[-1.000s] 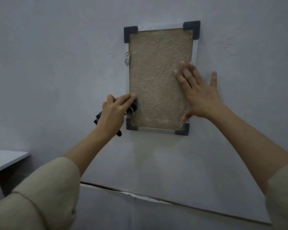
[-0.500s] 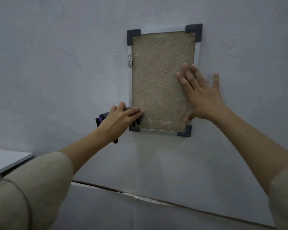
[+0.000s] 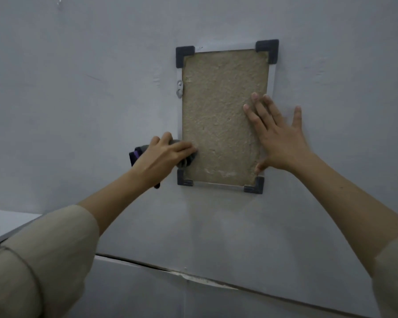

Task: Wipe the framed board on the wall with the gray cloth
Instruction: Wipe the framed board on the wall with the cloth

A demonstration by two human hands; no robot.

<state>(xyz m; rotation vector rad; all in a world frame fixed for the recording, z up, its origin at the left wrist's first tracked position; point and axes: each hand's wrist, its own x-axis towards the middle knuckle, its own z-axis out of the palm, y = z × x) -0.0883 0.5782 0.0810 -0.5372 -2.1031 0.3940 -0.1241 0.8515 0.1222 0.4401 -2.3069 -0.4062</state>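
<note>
The left hand [image 3: 163, 154] is gripping the gray cloth [image 3: 186, 162], fingers curled over the bunched fabric and pressing it against the lower left part of the framed board [image 3: 223, 115]. The fingertips are lying on the board face just inside the left rail. A darker fold of the cloth with a purple strip is sticking out behind the hand toward the wall [image 3: 78, 111].

The right hand [image 3: 278, 138] is lying flat and open, fingers straight and spread. Three fingers are resting on the board's right portion, the little finger is on the wall beside the frame, and the thumb is touching near the lower right corner. It is holding nothing; in my judgement it is steadying the board.

The board is hanging upright on the wall, slightly tilted in this view. Its face is rough and tan, with a pale rail and dark corner caps [image 3: 267, 49]. A small metal hanger [image 3: 179, 89] is sitting on the left rail. A pale smudged patch is showing near the bottom edge, between the two hands.

Progress: wiping is under way at the lower left. Whether the upper face has been covered cannot be told from this view. I judge that the bottom patch and the area beneath the right hand are awaiting the cloth.

A white surface [image 3: 7, 223] is showing at lower left.
</note>
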